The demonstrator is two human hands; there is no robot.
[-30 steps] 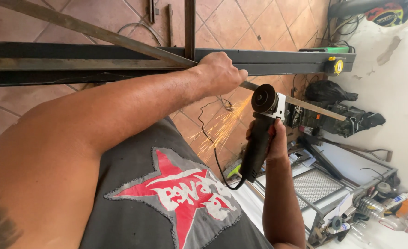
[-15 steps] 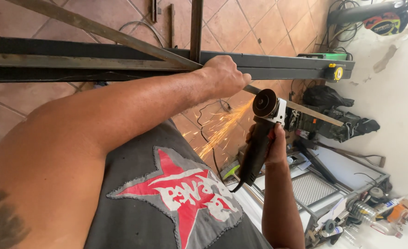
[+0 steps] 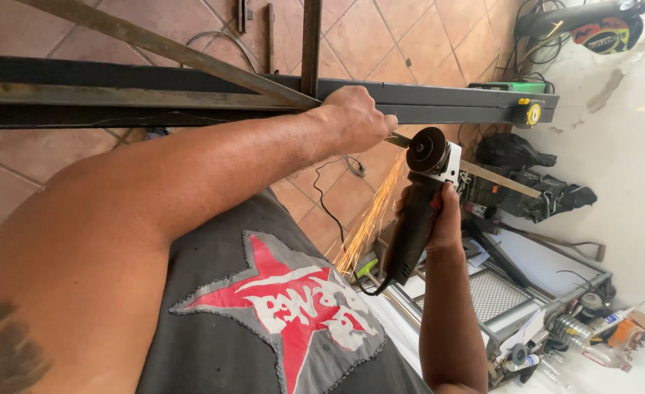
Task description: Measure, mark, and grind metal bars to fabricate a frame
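While sparks (image 3: 366, 219) stream down from the cut, the right hand (image 3: 443, 211) is clenched around the dark body of the angle grinder (image 3: 418, 201), whose disc (image 3: 426, 149) meets the thin steel bar (image 3: 494, 177). That bar runs diagonally just below the long dark frame beam (image 3: 439, 102), and the left hand (image 3: 355, 117) is closed over it right beside the disc, pinning it against the beam. A yellow tape measure (image 3: 528, 113) sits on the beam's far end, well apart from the grinder.

The main risk I judge here is the left hand's closeness to the spinning disc: if the disc binds in the bar and kicks, it could jump toward those knuckles. With only 1 hand on the grinder, a kick would be hard to hold. The sparks fall toward the grey shirt (image 3: 278, 306) and the power cord (image 3: 329, 197) on the tiles below the beam, so hot grit could burn skin or cloth. The bar's free end could also drop once cut through.
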